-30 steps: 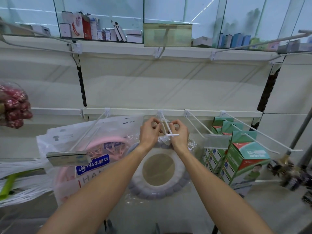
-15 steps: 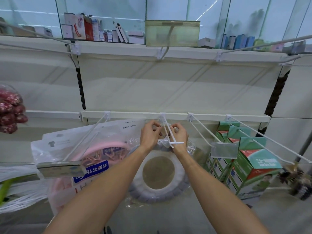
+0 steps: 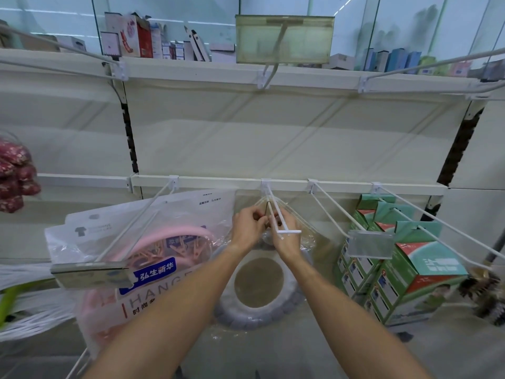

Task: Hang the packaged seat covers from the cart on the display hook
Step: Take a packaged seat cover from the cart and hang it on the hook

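A grey ring-shaped seat cover (image 3: 259, 314) in a clear plastic bag hangs below the white display hook (image 3: 276, 214) at the middle of the shelf rail. My left hand (image 3: 247, 227) and my right hand (image 3: 285, 232) both pinch the bag's top edge, one on each side of the hook's two wires. The bag's top is threaded over the hook, behind its crossbar tip (image 3: 288, 231). The cart is out of view.
A pink hanger pack (image 3: 142, 258) hangs on the neighbouring hook to the left, touching the seat cover bag. Green boxes (image 3: 410, 266) hang on hooks to the right. A dark red bagged item (image 3: 15, 176) is at far left. Small boxes (image 3: 136, 36) stand on the top shelf.
Both hands have slid the bag's top further back along the hook, toward the rail. The view has shifted slightly downward.
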`<action>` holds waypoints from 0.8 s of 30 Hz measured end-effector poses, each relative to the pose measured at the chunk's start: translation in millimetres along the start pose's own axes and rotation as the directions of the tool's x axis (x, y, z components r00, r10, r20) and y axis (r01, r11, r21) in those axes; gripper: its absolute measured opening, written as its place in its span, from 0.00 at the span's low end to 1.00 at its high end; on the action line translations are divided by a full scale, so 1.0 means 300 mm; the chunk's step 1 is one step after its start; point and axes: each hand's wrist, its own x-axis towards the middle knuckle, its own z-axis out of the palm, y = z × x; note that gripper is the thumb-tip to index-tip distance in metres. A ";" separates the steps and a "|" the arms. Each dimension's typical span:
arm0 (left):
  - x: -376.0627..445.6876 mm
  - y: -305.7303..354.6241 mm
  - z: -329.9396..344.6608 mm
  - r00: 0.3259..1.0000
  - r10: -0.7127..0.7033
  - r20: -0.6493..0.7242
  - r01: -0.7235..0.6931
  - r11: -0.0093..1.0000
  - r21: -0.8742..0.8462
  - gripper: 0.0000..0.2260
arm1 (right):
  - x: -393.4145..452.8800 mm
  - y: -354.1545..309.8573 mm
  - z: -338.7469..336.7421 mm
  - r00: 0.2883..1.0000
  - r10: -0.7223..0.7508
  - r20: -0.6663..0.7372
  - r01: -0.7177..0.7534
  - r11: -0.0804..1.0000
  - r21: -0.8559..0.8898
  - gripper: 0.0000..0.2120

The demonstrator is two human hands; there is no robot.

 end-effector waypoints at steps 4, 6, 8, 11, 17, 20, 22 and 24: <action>-0.006 -0.032 0.011 1.000 0.024 -0.004 -0.023 0.999 0.046 0.07 | -0.032 -0.013 -0.018 0.999 -0.037 -0.001 0.037 0.999 0.007 0.07; -0.006 -0.044 0.018 1.000 0.022 -0.006 -0.022 0.998 0.053 0.07 | -0.040 -0.016 -0.020 0.999 -0.033 -0.009 0.033 0.999 0.014 0.07; -0.011 -0.043 0.020 0.999 0.032 -0.010 -0.031 0.998 0.055 0.07 | -0.043 -0.012 -0.018 0.999 -0.037 -0.016 0.037 0.999 0.006 0.04; -0.033 -0.042 0.014 0.997 0.073 -0.006 -0.073 0.996 0.053 0.07 | -0.056 -0.003 -0.018 1.000 -0.023 0.009 0.023 0.999 0.023 0.05; -0.104 -0.090 0.010 0.985 0.174 -0.015 -0.160 0.935 0.317 0.07 | -0.104 0.012 -0.031 1.000 -0.018 -0.020 0.012 0.969 -0.248 0.10; -0.164 -0.112 0.004 0.960 0.279 -0.009 -0.243 0.852 0.463 0.10 | -0.134 0.044 -0.030 0.999 -0.039 -0.015 0.031 0.940 -0.339 0.10; -0.205 -0.120 -0.006 0.941 0.338 0.016 -0.300 0.810 0.504 0.10 | -0.169 0.054 -0.048 0.999 -0.040 -0.016 0.032 0.938 -0.344 0.09; -0.249 -0.124 -0.014 0.929 0.362 0.072 -0.345 0.783 0.518 0.11 | -0.213 0.058 -0.072 0.999 -0.049 -0.015 0.042 0.940 -0.339 0.12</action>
